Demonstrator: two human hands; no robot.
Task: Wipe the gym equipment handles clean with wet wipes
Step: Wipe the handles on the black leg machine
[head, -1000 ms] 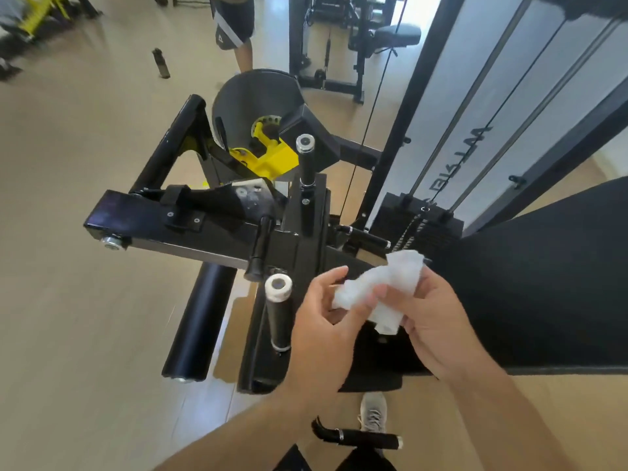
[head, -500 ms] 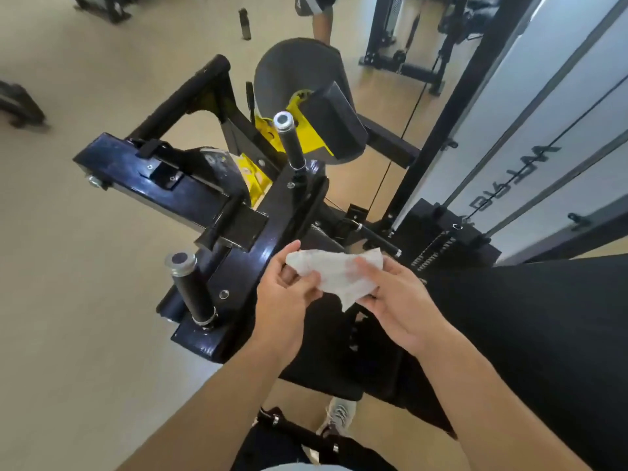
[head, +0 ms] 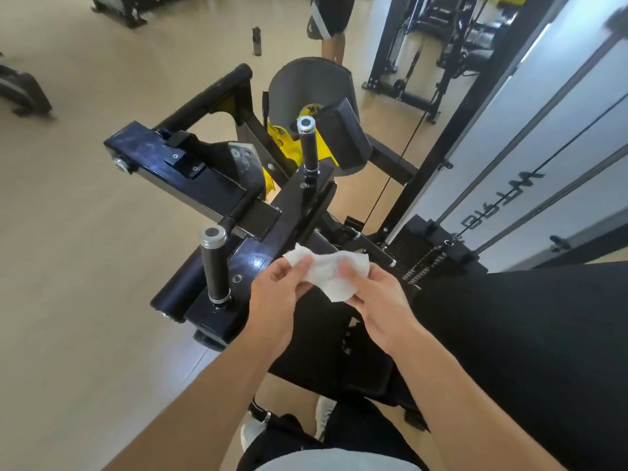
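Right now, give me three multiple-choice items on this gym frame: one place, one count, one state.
1. Where is the white crumpled wet wipe?
A. Draped over the far grip
B. Held between both hands
C. Lying on the floor

2. How many upright black handle grips with silver end caps stand on the black crossbar?
A. One
B. Two
C. Four

3. What is the left hand doing?
A. Pinching the wipe
B. Gripping the near grip
C. Hanging idle

Answers:
1 B: left hand and right hand each pinch one end of the wipe.
2 B: a near grip and a far grip show.
3 A: its fingers and thumb close on the wipe, clear of both grips.
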